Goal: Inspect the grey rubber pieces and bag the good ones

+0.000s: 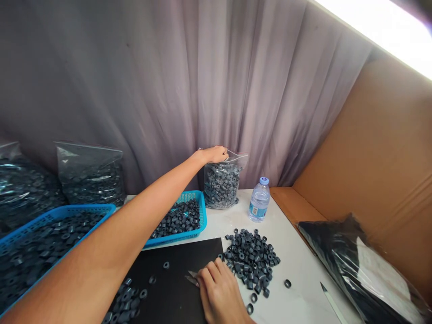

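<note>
My left hand reaches to the back, its fingers closed at the open top of an upright clear zip bag full of small dark rings. What those fingers hold, if anything, is hidden. Near the front, my right hand is closed on a small metal tool with two pointed tips, over the right edge of a black mat. A loose pile of dark rings lies just right of this hand. More rings sit on the mat at the left.
Blue baskets of rings stand at the left and centre, with filled clear bags behind. A water bottle stands right of the zip bag. At the right are a pointed white tool, a dark plastic package and cardboard.
</note>
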`<state>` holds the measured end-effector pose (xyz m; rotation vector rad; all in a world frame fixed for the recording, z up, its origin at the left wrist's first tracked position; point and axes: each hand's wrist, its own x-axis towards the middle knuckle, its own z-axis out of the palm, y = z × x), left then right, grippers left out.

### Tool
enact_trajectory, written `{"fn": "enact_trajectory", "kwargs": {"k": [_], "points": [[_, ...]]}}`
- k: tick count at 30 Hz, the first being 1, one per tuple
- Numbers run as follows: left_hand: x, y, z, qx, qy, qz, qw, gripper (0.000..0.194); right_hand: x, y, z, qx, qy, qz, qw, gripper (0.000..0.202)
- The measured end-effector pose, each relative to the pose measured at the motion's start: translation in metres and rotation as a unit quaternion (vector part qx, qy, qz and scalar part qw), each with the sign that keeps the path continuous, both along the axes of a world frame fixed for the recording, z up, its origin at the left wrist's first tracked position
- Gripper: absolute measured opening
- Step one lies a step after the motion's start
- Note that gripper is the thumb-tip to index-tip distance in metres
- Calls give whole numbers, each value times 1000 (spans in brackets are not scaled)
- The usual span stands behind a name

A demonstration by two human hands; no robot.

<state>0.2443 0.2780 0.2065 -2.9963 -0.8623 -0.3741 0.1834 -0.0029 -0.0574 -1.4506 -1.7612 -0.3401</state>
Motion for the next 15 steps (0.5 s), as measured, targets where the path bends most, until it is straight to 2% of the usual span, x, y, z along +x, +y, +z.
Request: {"fn": "enact_trajectory", "kwargs": {"k": [10, 15], "points": [[-7, -18, 20, -10, 44, 26, 999, 37, 1, -3, 4, -16, 20, 9, 1000, 16], [-15, -20, 25, 7, 40, 24, 999, 47, 1, -4, 5, -22, 11, 8, 1000, 16]]}}
